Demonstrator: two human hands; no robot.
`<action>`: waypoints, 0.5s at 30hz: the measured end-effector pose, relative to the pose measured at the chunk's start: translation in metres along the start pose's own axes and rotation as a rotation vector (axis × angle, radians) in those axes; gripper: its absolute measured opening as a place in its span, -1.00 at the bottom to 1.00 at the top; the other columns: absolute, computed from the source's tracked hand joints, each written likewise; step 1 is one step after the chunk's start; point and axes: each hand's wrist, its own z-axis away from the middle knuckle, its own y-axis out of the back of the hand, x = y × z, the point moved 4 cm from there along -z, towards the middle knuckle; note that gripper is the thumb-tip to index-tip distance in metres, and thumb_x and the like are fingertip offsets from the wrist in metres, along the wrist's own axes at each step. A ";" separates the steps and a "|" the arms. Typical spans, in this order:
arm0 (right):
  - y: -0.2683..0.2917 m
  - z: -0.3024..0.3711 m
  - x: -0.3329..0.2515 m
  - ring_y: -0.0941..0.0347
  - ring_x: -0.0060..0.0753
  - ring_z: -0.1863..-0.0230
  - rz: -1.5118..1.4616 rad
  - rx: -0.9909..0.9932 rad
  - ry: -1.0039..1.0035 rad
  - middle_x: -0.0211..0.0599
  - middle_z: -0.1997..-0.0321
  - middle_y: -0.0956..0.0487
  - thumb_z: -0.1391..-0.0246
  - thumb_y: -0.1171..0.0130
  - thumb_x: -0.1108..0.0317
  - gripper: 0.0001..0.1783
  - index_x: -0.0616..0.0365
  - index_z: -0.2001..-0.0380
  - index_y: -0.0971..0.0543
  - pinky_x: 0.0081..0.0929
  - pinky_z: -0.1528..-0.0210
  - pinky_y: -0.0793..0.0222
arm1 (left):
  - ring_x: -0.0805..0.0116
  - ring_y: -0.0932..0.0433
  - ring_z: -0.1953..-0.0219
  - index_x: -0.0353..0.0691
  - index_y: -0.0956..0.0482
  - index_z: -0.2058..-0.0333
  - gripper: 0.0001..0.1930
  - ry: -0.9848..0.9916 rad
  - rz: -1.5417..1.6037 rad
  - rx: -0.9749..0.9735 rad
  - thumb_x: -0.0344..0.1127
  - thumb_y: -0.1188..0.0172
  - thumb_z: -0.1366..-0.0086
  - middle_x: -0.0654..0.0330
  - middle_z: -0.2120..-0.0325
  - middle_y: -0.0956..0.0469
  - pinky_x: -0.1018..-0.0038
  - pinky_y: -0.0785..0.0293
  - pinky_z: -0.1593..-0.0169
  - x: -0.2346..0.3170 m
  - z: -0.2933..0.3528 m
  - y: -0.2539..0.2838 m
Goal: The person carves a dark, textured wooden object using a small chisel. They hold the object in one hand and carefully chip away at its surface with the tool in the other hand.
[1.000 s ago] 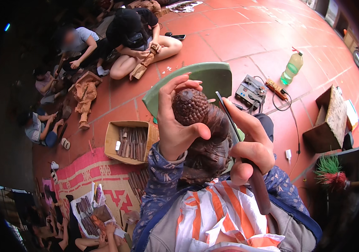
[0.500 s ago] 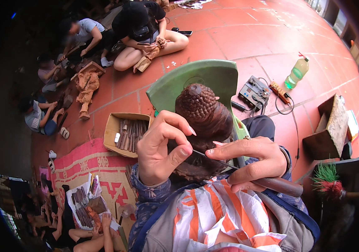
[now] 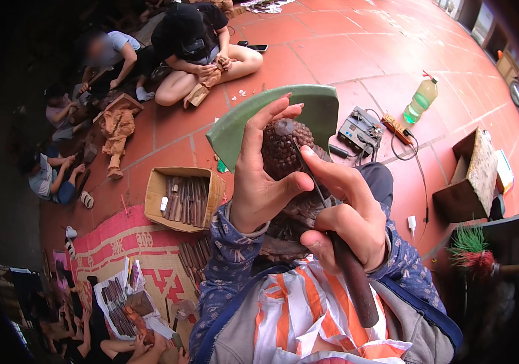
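A dark brown wooden statue (image 3: 280,159) with a knobbly, curled-hair head stands upright between my forearms, its lower part partly hidden by my hands. My right hand (image 3: 350,221) is closed round a carving chisel (image 3: 353,282), its dark wooden handle slanting down toward my lap. The thin metal blade points up and away, its tip lying by the curls of the head. My left hand (image 3: 259,161) cups the left side of the head, fingers stretched up past its top and thumb near the blade. Behind the statue rises a curved green plastic panel (image 3: 235,130).
To the left, a cardboard box (image 3: 214,203) holds several chisels, with more on the patterned mat (image 3: 104,236). A control box (image 3: 359,130), power strip (image 3: 397,128) and bottle (image 3: 420,100) are at the right. Several people sit carving on the far left.
My left hand has gone from the blade tip up to the statue's head. My right hand has turned the chisel from lying crosswise to pointing up at the head.
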 end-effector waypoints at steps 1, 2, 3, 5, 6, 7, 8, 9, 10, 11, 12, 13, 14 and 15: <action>-0.001 -0.001 -0.001 -0.32 0.42 -0.15 0.015 0.001 0.000 0.53 -0.06 -0.31 -0.10 -0.20 0.11 -0.55 0.34 0.53 -0.39 0.02 -0.12 -0.29 | 0.30 -0.35 -0.10 -0.30 -0.20 -0.17 -0.03 -0.015 -0.014 -0.007 0.20 -0.39 0.09 0.05 -0.05 -0.36 0.41 -0.25 -0.17 -0.001 0.000 0.001; -0.001 -0.002 -0.002 -0.33 0.42 -0.14 0.033 0.002 0.000 0.53 -0.05 -0.31 -0.11 -0.20 0.12 -0.55 0.34 0.54 -0.39 0.02 -0.12 -0.30 | 0.32 -0.37 -0.06 -0.30 -0.21 -0.16 -0.04 -0.032 -0.027 -0.014 0.21 -0.38 0.08 0.05 -0.03 -0.37 0.42 -0.27 -0.14 -0.004 0.000 0.001; -0.001 -0.002 -0.003 -0.34 0.41 -0.13 0.056 0.006 0.000 0.53 -0.05 -0.31 -0.10 -0.21 0.13 -0.56 0.34 0.55 -0.39 0.00 -0.11 -0.31 | 0.34 -0.39 -0.03 -0.29 -0.22 -0.15 -0.05 -0.049 -0.039 -0.020 0.22 -0.37 0.08 0.06 -0.01 -0.38 0.44 -0.30 -0.11 -0.005 0.000 0.002; -0.002 -0.004 -0.007 -0.37 0.40 -0.11 0.103 0.015 0.002 0.54 -0.05 -0.32 -0.10 -0.21 0.17 -0.58 0.34 0.56 -0.38 -0.03 -0.10 -0.33 | 0.38 -0.40 0.02 -0.28 -0.24 -0.13 -0.08 -0.052 -0.056 -0.024 0.24 -0.35 0.06 0.08 0.01 -0.38 0.46 -0.32 -0.07 -0.003 -0.001 0.001; -0.003 -0.006 -0.009 -0.38 0.38 -0.09 0.116 0.019 -0.005 0.54 -0.04 -0.32 -0.10 -0.22 0.18 -0.58 0.34 0.57 -0.38 -0.05 -0.09 -0.34 | 0.40 -0.40 0.04 -0.28 -0.24 -0.12 -0.09 -0.053 -0.064 -0.026 0.24 -0.34 0.05 0.09 0.02 -0.38 0.47 -0.33 -0.05 -0.002 -0.001 0.000; -0.003 -0.008 -0.011 -0.40 0.37 -0.08 0.130 0.023 -0.013 0.54 -0.03 -0.33 -0.09 -0.22 0.20 -0.59 0.33 0.58 -0.38 -0.08 -0.08 -0.35 | 0.40 -0.40 0.05 -0.28 -0.24 -0.11 -0.10 -0.041 -0.049 -0.016 0.25 -0.33 0.04 0.09 0.02 -0.38 0.48 -0.34 -0.04 -0.003 -0.001 0.000; -0.003 -0.010 -0.013 -0.41 0.35 -0.07 0.143 0.028 -0.020 0.54 -0.02 -0.34 -0.08 -0.23 0.21 -0.60 0.33 0.58 -0.38 -0.10 -0.08 -0.36 | 0.40 -0.40 0.05 -0.28 -0.25 -0.10 -0.11 -0.030 -0.035 -0.007 0.25 -0.32 0.03 0.10 0.03 -0.37 0.48 -0.34 -0.04 -0.004 0.000 -0.001; -0.003 -0.011 -0.014 -0.42 0.34 -0.07 0.151 0.030 -0.027 0.54 -0.02 -0.35 -0.08 -0.23 0.22 -0.60 0.33 0.59 -0.38 -0.11 -0.07 -0.36 | 0.40 -0.40 0.06 -0.29 -0.25 -0.09 -0.12 -0.018 -0.021 0.002 0.26 -0.31 0.03 0.10 0.04 -0.37 0.48 -0.34 -0.04 -0.005 0.001 -0.002; -0.003 -0.012 -0.015 -0.43 0.32 -0.06 0.159 0.032 -0.034 0.54 -0.01 -0.35 -0.07 -0.23 0.23 -0.61 0.33 0.59 -0.38 -0.13 -0.06 -0.37 | 0.40 -0.40 0.06 -0.29 -0.24 -0.10 -0.12 -0.017 -0.022 0.000 0.26 -0.31 0.02 0.10 0.03 -0.37 0.48 -0.34 -0.04 -0.004 0.001 -0.002; -0.003 -0.012 -0.016 -0.44 0.31 -0.05 0.166 0.034 -0.039 0.54 0.00 -0.36 -0.07 -0.23 0.24 -0.62 0.32 0.59 -0.38 -0.15 -0.06 -0.37 | 0.40 -0.39 0.06 -0.29 -0.24 -0.10 -0.12 -0.018 -0.025 -0.003 0.26 -0.30 0.02 0.11 0.03 -0.36 0.48 -0.34 -0.03 -0.003 0.001 -0.002; -0.003 -0.013 -0.016 -0.45 0.31 -0.05 0.172 0.035 -0.040 0.54 0.00 -0.37 -0.06 -0.23 0.23 -0.61 0.32 0.60 -0.38 -0.15 -0.05 -0.37 | 0.40 -0.39 0.06 -0.29 -0.24 -0.10 -0.12 -0.018 -0.028 -0.005 0.27 -0.30 0.01 0.11 0.03 -0.36 0.48 -0.34 -0.03 -0.003 0.001 -0.002; -0.003 -0.014 -0.017 -0.45 0.31 -0.04 0.178 0.035 -0.040 0.54 0.01 -0.37 -0.06 -0.23 0.23 -0.61 0.32 0.60 -0.38 -0.15 -0.05 -0.38 | 0.40 -0.39 0.06 -0.29 -0.23 -0.10 -0.12 -0.011 -0.018 0.005 0.27 -0.29 0.01 0.11 0.03 -0.36 0.48 -0.34 -0.03 -0.003 0.001 -0.003; -0.004 -0.014 -0.017 -0.45 0.31 -0.03 0.182 0.038 -0.042 0.54 0.01 -0.37 -0.06 -0.23 0.23 -0.61 0.32 0.60 -0.38 -0.15 -0.05 -0.38 | 0.40 -0.39 0.06 -0.29 -0.23 -0.10 -0.12 -0.003 -0.009 0.014 0.27 -0.29 0.01 0.10 0.02 -0.35 0.47 -0.34 -0.03 -0.003 0.002 -0.003; -0.006 -0.013 -0.017 -0.45 0.31 -0.03 0.195 0.044 -0.037 0.54 0.01 -0.37 -0.07 -0.23 0.21 -0.60 0.32 0.59 -0.38 -0.14 -0.05 -0.38 | 0.40 -0.38 0.05 -0.29 -0.23 -0.10 -0.12 0.005 -0.001 0.023 0.27 -0.29 0.00 0.10 0.02 -0.35 0.47 -0.34 -0.04 -0.005 0.003 -0.002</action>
